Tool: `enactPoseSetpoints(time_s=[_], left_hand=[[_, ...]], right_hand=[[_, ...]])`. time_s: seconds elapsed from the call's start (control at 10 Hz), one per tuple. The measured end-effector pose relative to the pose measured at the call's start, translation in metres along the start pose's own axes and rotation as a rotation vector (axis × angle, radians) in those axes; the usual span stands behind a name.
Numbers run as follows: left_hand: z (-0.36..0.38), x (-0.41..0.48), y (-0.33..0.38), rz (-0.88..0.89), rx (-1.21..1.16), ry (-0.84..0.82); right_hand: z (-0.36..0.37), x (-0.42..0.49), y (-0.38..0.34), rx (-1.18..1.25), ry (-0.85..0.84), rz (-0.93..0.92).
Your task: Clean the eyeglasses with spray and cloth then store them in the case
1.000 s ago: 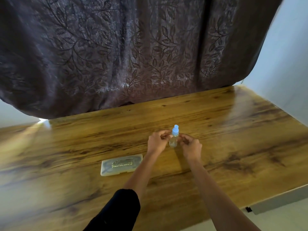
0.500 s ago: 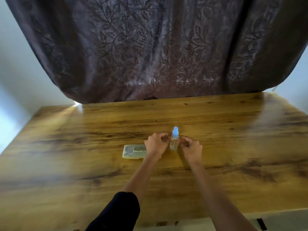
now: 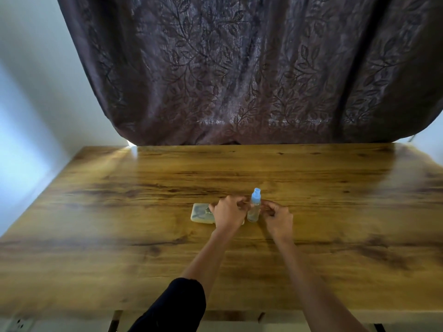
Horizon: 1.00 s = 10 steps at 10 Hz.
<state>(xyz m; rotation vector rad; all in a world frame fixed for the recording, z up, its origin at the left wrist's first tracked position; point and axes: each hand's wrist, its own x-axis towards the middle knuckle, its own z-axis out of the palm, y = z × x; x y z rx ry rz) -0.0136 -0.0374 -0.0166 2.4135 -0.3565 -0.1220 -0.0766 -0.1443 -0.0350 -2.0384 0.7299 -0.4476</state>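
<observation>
A small clear spray bottle with a light blue cap stands upright on the wooden table. My left hand is just left of it and my right hand just right of it. The fingers of both hands are curled and pinched toward the bottle's middle. Whether they touch the bottle or hold something thin is too blurred to tell. A pale translucent glasses case lies flat and closed behind my left hand, which hides its right end. No eyeglasses or cloth can be made out.
A dark leaf-patterned curtain hangs behind the table's far edge. Pale walls stand to the left and at the far right. The table's near edge runs across the bottom, with a wall socket below it at the left.
The view has swung, so the table now lies square and the left wall shows. The case has slid behind my left hand. Both hands stay pinched beside the bottle.
</observation>
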Motion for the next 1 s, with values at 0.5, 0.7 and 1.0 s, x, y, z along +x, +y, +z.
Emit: enactPoseSetpoints(time_s=[0.5,0.7,1.0], left_hand=[[-0.001,0.0,-0.006,0.013,0.004,0.011],[-0.003,-0.001,-0.004,0.011,0.028,0.006],[-0.018,0.008,-0.004,0.017,-0.009,0.106]], right_hand=[[0.002,-0.001,0.0,0.006,-0.017,0.023],[0.002,-0.001,-0.002,0.011,-0.009,0.028],[-0.007,0.009,-0.019,0.112,0.046,0.008]])
